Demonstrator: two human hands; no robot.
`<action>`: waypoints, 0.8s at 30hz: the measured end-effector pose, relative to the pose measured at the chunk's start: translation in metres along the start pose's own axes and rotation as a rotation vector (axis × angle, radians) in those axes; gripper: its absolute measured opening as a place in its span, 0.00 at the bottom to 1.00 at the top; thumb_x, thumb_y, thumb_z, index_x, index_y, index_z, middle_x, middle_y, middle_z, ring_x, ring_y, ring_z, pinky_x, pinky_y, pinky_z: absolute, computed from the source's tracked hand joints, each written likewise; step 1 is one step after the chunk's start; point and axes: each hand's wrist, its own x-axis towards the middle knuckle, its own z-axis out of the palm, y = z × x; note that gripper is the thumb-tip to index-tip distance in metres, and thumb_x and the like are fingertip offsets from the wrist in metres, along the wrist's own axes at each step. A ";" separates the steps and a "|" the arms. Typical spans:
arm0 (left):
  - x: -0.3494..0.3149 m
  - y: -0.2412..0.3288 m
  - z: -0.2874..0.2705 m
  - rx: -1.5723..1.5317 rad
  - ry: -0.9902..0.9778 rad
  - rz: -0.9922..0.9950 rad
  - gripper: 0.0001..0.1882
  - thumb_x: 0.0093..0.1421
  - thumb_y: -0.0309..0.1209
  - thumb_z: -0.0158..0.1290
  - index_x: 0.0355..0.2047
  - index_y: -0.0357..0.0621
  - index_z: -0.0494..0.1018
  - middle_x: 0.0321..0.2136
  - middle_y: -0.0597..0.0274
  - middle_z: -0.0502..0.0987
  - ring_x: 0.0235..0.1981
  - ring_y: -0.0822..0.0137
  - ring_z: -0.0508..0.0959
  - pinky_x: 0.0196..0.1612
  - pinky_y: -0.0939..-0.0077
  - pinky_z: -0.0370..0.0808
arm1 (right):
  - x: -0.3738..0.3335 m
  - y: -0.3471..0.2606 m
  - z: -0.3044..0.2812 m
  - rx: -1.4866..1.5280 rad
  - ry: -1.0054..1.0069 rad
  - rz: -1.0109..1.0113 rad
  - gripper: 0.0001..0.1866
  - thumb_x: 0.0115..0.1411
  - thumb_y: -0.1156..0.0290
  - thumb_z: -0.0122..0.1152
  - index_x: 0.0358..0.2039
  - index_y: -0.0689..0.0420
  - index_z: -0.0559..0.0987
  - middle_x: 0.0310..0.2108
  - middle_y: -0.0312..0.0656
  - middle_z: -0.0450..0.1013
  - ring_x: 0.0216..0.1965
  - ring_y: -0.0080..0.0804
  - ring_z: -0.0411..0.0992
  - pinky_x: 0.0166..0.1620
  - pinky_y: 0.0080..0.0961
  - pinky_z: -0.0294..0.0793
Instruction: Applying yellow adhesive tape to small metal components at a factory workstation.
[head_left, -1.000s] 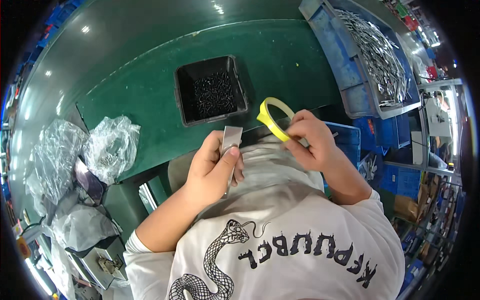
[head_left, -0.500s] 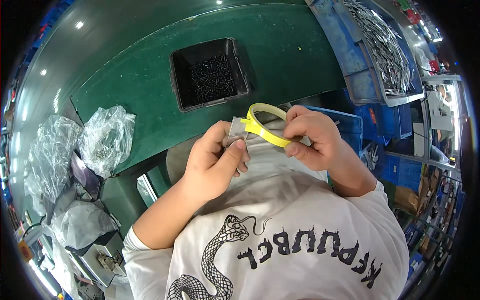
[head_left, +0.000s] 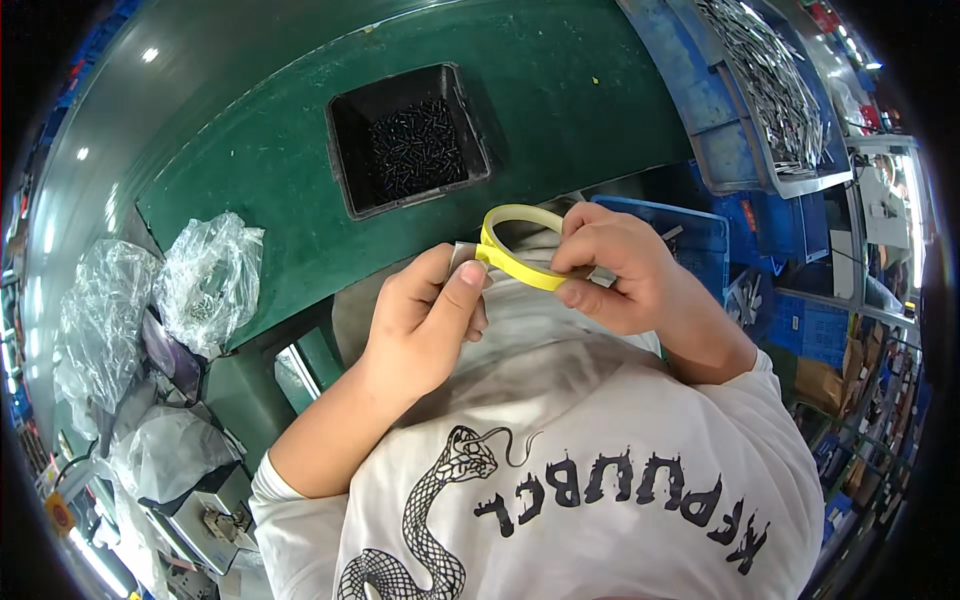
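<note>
My right hand [head_left: 620, 270] pinches the right side of a roll of yellow tape [head_left: 525, 270], its ring standing tilted with the hole showing. My left hand [head_left: 425, 310] is closed on a small flat clear piece [head_left: 463, 257], thumb on its near face. Only the upper part of that piece shows above the thumb; the rest is hidden by the fingers. The left side of the tape roll meets the piece's right edge, close to my left thumb tip. Both hands are over my lap, just in front of the bench edge.
On the green bench [head_left: 270, 150] stands a black bin [head_left: 340, 150] of small dark parts. Clear plastic bags [head_left: 210, 280] lie at the left. A blue crate [head_left: 715, 110] of thin metal pieces is at the far right, with another blue crate [head_left: 710, 240] lower beside my right hand.
The tape roll has moved left, up against the clear piece; the short strip that spanned between them no longer shows apart. My left thumb has shifted up over the piece.
</note>
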 end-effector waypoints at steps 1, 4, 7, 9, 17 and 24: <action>0.000 0.000 0.001 -0.008 0.016 -0.009 0.15 0.72 0.36 0.42 0.40 0.34 0.71 0.25 0.61 0.74 0.21 0.73 0.73 0.26 0.80 0.70 | 0.000 0.000 0.000 0.001 0.000 0.001 0.07 0.56 0.72 0.65 0.32 0.59 0.76 0.20 0.37 0.71 0.20 0.34 0.63 0.32 0.30 0.64; 0.001 -0.002 0.001 0.003 0.034 -0.010 0.17 0.72 0.37 0.41 0.38 0.34 0.72 0.25 0.62 0.75 0.21 0.73 0.73 0.26 0.80 0.70 | 0.001 0.001 0.001 0.002 0.006 -0.007 0.07 0.56 0.72 0.66 0.32 0.59 0.76 0.20 0.36 0.71 0.19 0.34 0.63 0.32 0.30 0.63; 0.002 -0.002 0.001 -0.021 0.052 -0.023 0.17 0.72 0.37 0.42 0.35 0.35 0.73 0.22 0.65 0.73 0.20 0.76 0.71 0.24 0.81 0.69 | 0.000 0.002 0.003 0.011 0.000 0.002 0.07 0.55 0.73 0.66 0.32 0.59 0.76 0.20 0.36 0.70 0.18 0.34 0.63 0.32 0.30 0.64; 0.002 0.000 0.002 -0.064 0.066 -0.047 0.17 0.72 0.36 0.44 0.33 0.36 0.73 0.18 0.67 0.71 0.19 0.79 0.70 0.23 0.83 0.67 | 0.001 0.002 0.003 0.012 -0.006 -0.013 0.07 0.55 0.74 0.65 0.32 0.59 0.76 0.20 0.36 0.70 0.17 0.33 0.63 0.32 0.30 0.64; -0.001 -0.008 -0.008 -0.336 -0.052 -0.075 0.13 0.68 0.34 0.48 0.28 0.39 0.69 0.19 0.62 0.73 0.11 0.75 0.68 0.14 0.82 0.63 | 0.003 -0.011 0.008 -0.010 -0.042 0.201 0.08 0.57 0.71 0.65 0.34 0.60 0.78 0.23 0.39 0.73 0.25 0.35 0.69 0.29 0.29 0.67; 0.009 -0.005 0.000 0.002 0.154 0.037 0.19 0.56 0.16 0.58 0.39 0.43 0.59 0.26 0.67 0.71 0.19 0.83 0.70 0.20 0.86 0.65 | 0.004 -0.014 0.003 -0.083 -0.059 0.336 0.11 0.58 0.70 0.65 0.40 0.61 0.80 0.27 0.40 0.76 0.28 0.35 0.71 0.30 0.29 0.69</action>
